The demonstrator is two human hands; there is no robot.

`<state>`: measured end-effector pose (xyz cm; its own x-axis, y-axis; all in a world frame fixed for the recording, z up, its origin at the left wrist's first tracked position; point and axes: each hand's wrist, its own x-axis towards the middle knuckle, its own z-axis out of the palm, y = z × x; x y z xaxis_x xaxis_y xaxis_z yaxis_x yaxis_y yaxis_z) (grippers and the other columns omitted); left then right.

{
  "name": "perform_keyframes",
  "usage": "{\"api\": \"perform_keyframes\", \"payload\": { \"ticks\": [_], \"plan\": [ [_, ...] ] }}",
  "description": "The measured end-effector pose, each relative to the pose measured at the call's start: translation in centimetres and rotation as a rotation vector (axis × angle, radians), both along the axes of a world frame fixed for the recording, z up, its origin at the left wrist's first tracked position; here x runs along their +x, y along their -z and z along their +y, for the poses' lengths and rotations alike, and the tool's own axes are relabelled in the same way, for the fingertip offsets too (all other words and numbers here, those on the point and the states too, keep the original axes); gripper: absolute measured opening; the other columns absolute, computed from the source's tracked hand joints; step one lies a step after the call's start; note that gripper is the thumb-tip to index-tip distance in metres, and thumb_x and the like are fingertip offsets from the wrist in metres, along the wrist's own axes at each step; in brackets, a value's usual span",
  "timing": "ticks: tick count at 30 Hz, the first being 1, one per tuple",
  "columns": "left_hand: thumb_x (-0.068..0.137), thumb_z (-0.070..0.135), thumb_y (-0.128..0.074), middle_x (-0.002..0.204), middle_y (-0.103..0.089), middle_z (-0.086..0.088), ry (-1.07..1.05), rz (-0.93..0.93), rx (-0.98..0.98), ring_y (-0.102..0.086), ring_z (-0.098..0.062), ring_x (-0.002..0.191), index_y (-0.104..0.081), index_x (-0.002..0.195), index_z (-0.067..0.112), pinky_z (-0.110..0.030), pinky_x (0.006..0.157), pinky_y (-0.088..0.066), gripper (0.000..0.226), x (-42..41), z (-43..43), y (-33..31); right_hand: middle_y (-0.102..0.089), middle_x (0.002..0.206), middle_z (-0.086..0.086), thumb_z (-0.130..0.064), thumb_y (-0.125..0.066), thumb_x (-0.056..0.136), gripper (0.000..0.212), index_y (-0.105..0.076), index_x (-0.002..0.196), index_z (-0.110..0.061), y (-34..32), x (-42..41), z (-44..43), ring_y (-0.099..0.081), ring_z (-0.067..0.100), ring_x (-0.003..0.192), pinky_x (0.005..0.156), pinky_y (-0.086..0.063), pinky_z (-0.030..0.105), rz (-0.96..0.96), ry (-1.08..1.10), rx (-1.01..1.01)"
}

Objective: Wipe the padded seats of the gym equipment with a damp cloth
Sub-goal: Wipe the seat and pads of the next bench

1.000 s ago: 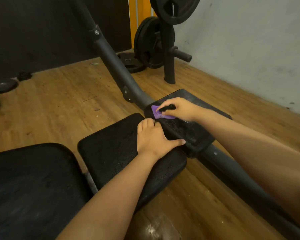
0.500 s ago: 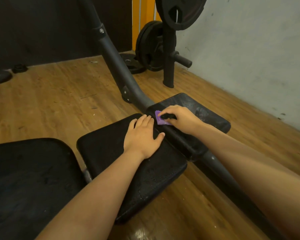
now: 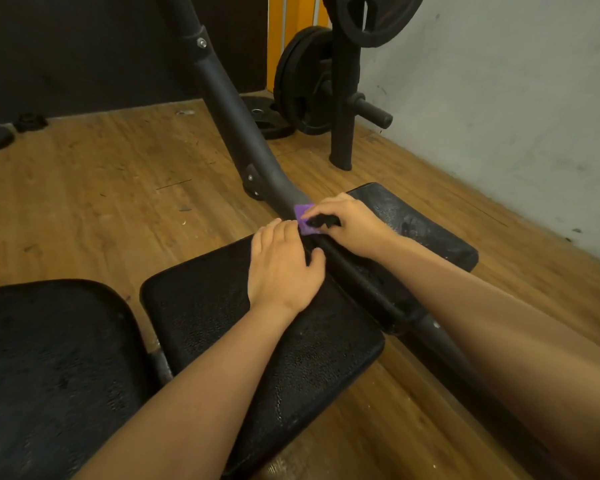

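Cloth (image 3: 305,220), purple and folded small, sits at the near-left corner of the right pad (image 3: 430,233), just where the dark frame tube (image 3: 232,109) comes down to meet it. Our right hand (image 3: 347,223) grips the cloth, fingers curled over it and the thumb tucked under; something dark shows between them that we cannot make out. Our left hand (image 3: 284,268) lies flat on the far end of the middle pad (image 3: 257,341), fingers straight and together, the thumb spread toward the gap between the two pads. A larger pad (image 3: 49,358) sits at our near left. Weight plates (image 3: 305,81) hang on a rack by the grey wall (image 3: 499,98), above the wooden floor (image 3: 118,188).
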<state>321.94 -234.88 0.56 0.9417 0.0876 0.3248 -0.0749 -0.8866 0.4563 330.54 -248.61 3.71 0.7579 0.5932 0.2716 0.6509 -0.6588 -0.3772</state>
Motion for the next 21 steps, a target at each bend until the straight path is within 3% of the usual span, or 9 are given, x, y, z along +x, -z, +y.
{"api": "perform_keyframes", "payload": {
  "ticks": [2,4,8,12,14,16,19,21],
  "plan": [
    [0.094,0.033,-0.046,0.132,-0.056,-0.003,-0.113,-0.071,-0.068,-0.038,-0.019,0.132,-0.052,0.129,0.014,-0.036,0.115,-0.021,0.04,-0.2,0.2,-0.1,-0.071,0.103,0.006,0.013,-0.062,0.076,0.032,-0.074,0.099,-0.005,-0.6,-1.3,-0.4,-0.048,-0.014,0.093,0.089,-0.025,0.0,0.021,-0.154,-0.048],
    [0.095,0.032,-0.045,0.13,-0.057,-0.001,-0.197,-0.067,-0.087,-0.042,-0.018,0.129,-0.054,0.128,0.015,-0.037,0.114,-0.023,0.038,-0.2,0.3,-0.1,-0.071,0.104,0.005,0.015,-0.06,0.075,0.032,-0.073,0.097,-0.004,-0.9,-2.8,-1.0,-0.053,-0.008,0.094,0.089,-0.025,-0.001,0.069,-0.234,-0.091],
    [0.092,0.044,-0.049,0.135,-0.051,-0.001,-0.172,0.032,0.035,-0.04,-0.019,0.13,-0.052,0.13,0.016,-0.039,0.112,-0.024,0.048,-0.1,0.2,0.2,-0.065,0.109,-0.006,0.011,-0.058,0.08,0.036,-0.07,0.105,-0.011,-1.4,-5.3,-4.0,-0.05,0.009,0.096,0.088,-0.028,0.004,0.142,-0.204,-0.152],
    [0.091,0.051,-0.049,0.132,-0.05,-0.003,-0.175,0.039,0.045,-0.041,-0.022,0.127,-0.051,0.13,0.014,-0.039,0.11,-0.024,0.054,0.1,0.1,0.2,-0.058,0.108,-0.017,0.006,-0.059,0.083,0.043,-0.064,0.118,-0.019,-1.3,-7.2,-5.6,-0.047,0.005,0.101,0.089,-0.032,0.006,0.187,-0.148,-0.174],
    [0.093,0.048,-0.047,0.13,-0.051,-0.003,-0.178,0.033,0.03,-0.041,-0.022,0.126,-0.052,0.129,0.014,-0.039,0.11,-0.025,0.05,0.1,0.0,0.2,-0.054,0.105,-0.023,0.0,-0.063,0.084,0.043,-0.059,0.122,-0.021,-1.4,-7.2,-5.3,-0.046,-0.005,0.101,0.088,-0.033,0.003,0.208,-0.091,-0.137],
    [0.095,0.042,-0.046,0.129,-0.052,-0.003,-0.186,0.025,-0.005,-0.042,-0.021,0.125,-0.054,0.127,0.014,-0.038,0.109,-0.025,0.043,0.1,0.0,0.1,-0.053,0.11,-0.016,-0.003,-0.069,0.081,0.04,-0.059,0.117,-0.018,-1.6,-6.5,-4.7,-0.049,-0.007,0.102,0.092,-0.037,0.007,0.188,-0.066,-0.098],
    [0.096,0.032,-0.045,0.129,-0.054,-0.001,-0.196,0.01,-0.076,-0.043,-0.019,0.126,-0.055,0.126,0.017,-0.037,0.11,-0.025,0.035,0.1,0.2,0.1,-0.06,0.111,0.0,-0.001,-0.074,0.075,0.032,-0.067,0.104,-0.014,-1.4,-4.5,-2.9,-0.053,0.008,0.103,0.093,-0.04,0.019,0.127,-0.087,-0.103],
    [0.096,0.026,-0.045,0.128,-0.056,0.001,-0.193,-0.001,-0.106,-0.043,-0.018,0.125,-0.056,0.125,0.018,-0.035,0.11,-0.024,0.032,0.1,0.2,0.1,-0.065,0.104,0.002,-0.002,-0.076,0.072,0.03,-0.071,0.1,-0.013,-1.2,-2.9,-0.9,-0.054,0.013,0.1,0.088,-0.036,0.013,0.086,-0.101,-0.122]
  ]
}}
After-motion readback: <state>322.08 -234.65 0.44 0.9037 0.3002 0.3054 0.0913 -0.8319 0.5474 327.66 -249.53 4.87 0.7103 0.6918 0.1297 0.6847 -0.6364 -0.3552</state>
